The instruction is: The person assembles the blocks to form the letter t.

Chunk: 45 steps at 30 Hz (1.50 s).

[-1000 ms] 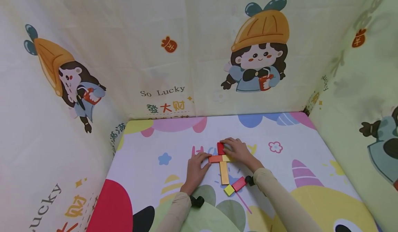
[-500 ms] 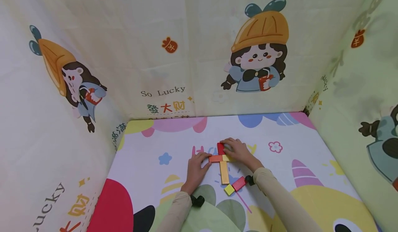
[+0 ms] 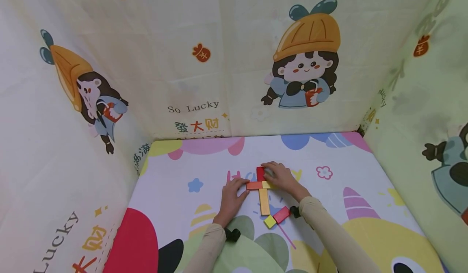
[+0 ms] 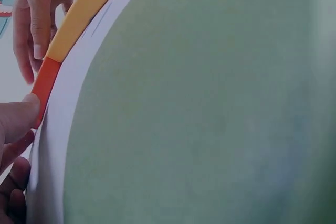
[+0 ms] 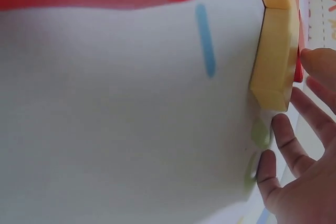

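At the left end of a flat orange block (image 3: 254, 186), my left hand (image 3: 231, 198) pinches it between thumb and fingers. In the left wrist view the thumb lies on the end of the orange block (image 4: 46, 88). My right hand (image 3: 283, 178) grips a red block (image 3: 260, 174) standing beyond that row, index finger at its far end and thumb at its near side. A yellow block (image 3: 267, 185) continues the row to the right, partly covered by the right hand. Below the row runs a long light-orange block (image 3: 264, 202), forming a cross shape.
Nearer the body, a small yellow cube (image 3: 270, 222) sits corner to corner with a pinkish-red block (image 3: 281, 215), close to the right wrist's black camera (image 3: 294, 212). The cartoon-printed mat (image 3: 219, 159) meets cloth walls (image 3: 241, 82) at the back and both sides.
The head view has shifted very slightly. Both hands and all the blocks keep their places.
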### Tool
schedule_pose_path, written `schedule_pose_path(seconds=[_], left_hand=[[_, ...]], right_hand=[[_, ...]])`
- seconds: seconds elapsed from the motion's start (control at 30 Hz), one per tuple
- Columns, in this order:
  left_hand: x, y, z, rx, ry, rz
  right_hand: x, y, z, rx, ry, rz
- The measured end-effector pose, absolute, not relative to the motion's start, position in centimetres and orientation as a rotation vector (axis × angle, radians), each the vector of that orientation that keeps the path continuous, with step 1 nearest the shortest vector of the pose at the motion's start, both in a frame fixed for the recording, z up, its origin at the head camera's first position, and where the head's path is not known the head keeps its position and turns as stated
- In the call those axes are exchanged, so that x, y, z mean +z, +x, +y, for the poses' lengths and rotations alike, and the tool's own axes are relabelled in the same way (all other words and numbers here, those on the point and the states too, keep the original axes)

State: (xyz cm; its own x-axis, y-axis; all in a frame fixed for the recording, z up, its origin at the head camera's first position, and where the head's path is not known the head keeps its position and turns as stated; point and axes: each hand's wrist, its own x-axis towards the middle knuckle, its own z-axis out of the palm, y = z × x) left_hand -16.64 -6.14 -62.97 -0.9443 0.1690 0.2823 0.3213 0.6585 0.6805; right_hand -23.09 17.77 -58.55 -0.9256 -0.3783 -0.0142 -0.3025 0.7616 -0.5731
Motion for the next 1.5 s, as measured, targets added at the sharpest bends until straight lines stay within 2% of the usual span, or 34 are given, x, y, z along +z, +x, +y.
schedule_pose_path(seconds=[0.2, 0.4, 0.77, 1.1, 1.5], left_hand=[[-62.5, -16.1, -6.3, -1.271, -0.385, -2.616], [-62.0, -13.9, -6.3, -1.243, -0.374, -2.560], [-61.9, -9.3, -5.1, -1.185, -0.360, -2.609], [-61.4, -6.1, -2.6, -0.876, -0.385, -2.798], [-61.7, -5.0, -0.9, -0.629, -0.327, -2.870]], right_hand=[[-58.9, -22.6, 18.7, -0.980, -0.492, 2.809], [-59.0, -21.0, 19.9, -1.106, -0.511, 2.837], [-59.5, -17.1, 22.0, -1.203, -0.557, 2.939], [-60.0, -11.9, 22.9, -1.245, -0.585, 2.864], [-61.1, -8.9, 23.2, -1.010, -0.925, 3.062]])
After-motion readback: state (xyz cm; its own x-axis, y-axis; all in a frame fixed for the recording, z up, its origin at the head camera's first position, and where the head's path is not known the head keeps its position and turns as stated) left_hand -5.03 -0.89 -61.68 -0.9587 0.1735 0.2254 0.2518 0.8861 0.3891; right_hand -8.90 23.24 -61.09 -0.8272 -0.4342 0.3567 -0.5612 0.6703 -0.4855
